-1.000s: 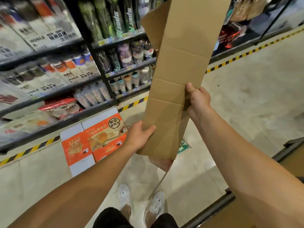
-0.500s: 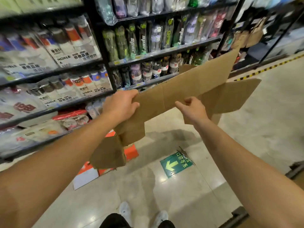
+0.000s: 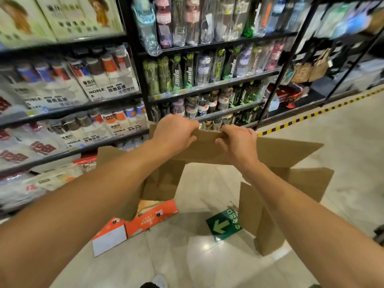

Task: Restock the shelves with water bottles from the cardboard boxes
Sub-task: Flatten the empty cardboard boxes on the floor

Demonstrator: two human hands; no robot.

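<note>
I hold an empty, flattened brown cardboard box (image 3: 291, 154) level in front of me, its flaps hanging down left and right. My left hand (image 3: 174, 134) grips its far top edge, fingers curled over it. Just to the right, my right hand (image 3: 236, 142) grips the same edge. Behind the box, black shelves (image 3: 209, 86) carry rows of packaged water bottles (image 3: 187, 71) on several levels.
An orange and white carton (image 3: 149, 219) lies on the tiled floor below the cardboard. A green arrow sticker (image 3: 223, 225) marks the floor. Left shelves hold boxed flasks (image 3: 104, 80). Yellow-black tape (image 3: 311, 115) runs along the shelf base; open floor lies to the right.
The cardboard swung from upright to level, and both hands moved together onto its far top edge. My view rose toward the shelves.
</note>
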